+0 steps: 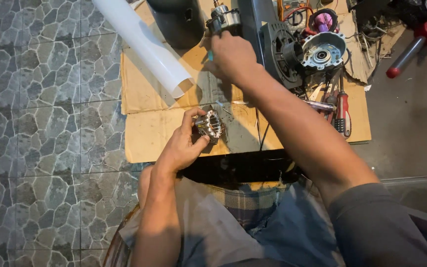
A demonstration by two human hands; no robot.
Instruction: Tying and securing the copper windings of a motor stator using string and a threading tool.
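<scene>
Grey stone-pattern floor tiles [35, 123] fill the left side. Next to them lies a flat sheet of brown cardboard [147, 131], and the work sits on it. A long white plastic tube [144, 44] rests slanted across the cardboard, and its top end is cut off by the picture edge.

The left hand [181, 146] grips a small round metal motor core with copper windings [209, 124], just above the cardboard and near its front edge. The fingers wrap around it, so its back is hidden.

The right hand [231, 57] reaches farther out, closed around something small; a tiny blue bit shows, but I cannot tell what it is. Just past it stands a small silver motor part [223, 20], half cut off.

Farther right sit a black round fan frame [277, 49], a silver round motor cover [322, 49] and a red-handled screwdriver [343, 111]. Dark clutter in the top right corner is too murky to make out.
</scene>
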